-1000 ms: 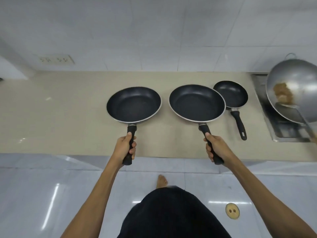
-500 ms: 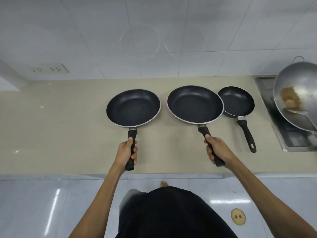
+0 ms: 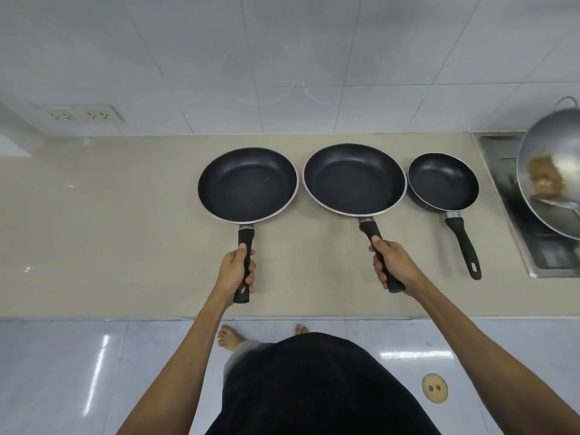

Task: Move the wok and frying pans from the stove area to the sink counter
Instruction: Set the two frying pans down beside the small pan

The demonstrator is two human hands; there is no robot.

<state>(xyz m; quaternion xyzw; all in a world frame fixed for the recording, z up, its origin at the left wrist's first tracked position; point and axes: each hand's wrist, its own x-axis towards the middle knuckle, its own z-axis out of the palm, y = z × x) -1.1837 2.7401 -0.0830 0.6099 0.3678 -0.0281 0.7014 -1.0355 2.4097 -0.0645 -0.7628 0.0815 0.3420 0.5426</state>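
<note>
Three black frying pans sit in a row on the beige counter (image 3: 110, 221). My left hand (image 3: 235, 273) grips the handle of the left frying pan (image 3: 248, 185). My right hand (image 3: 394, 266) grips the handle of the middle frying pan (image 3: 354, 178), whose rim lies just beside the small frying pan (image 3: 443, 182). That small pan rests alone with its handle toward me. At the far right a steel wok (image 3: 552, 171) with brown food and a spatula sits tilted on the stove (image 3: 502, 158), partly cut off by the frame edge.
A white tiled wall runs behind the counter, with a double socket (image 3: 83, 114) at the left. A pale block (image 3: 12, 142) juts in at the far left. Below the counter edge are glossy floor tiles, my bare feet and a round floor drain (image 3: 434, 387).
Both held pans have slid a little farther onto the counter, away from its front edge. The middle pan no longer overlaps the small pan. The view has tilted down.
</note>
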